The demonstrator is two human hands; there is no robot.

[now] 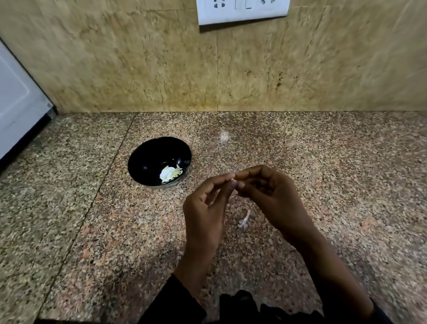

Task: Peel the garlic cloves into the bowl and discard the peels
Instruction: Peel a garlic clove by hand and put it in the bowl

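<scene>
One bowl (159, 162) sits on the counter (328, 166), at ten o'clock from the hands. Two hands: left (203, 214) and right (269, 193). Peeled garlic (169, 174) lies in the bowl as one pale heap; the number of cloves cannot be told. Two peel scraps: one (245, 219) between the hands, one (224, 137) at twelve o'clock. One socket plate (243, 7) on the wall.

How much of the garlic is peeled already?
Some pale peeled garlic already lies in the black bowl. The left hand and right hand meet fingertip to fingertip, picking at something too hidden to see. Loose peels on the counter are not yet discarded.
</scene>
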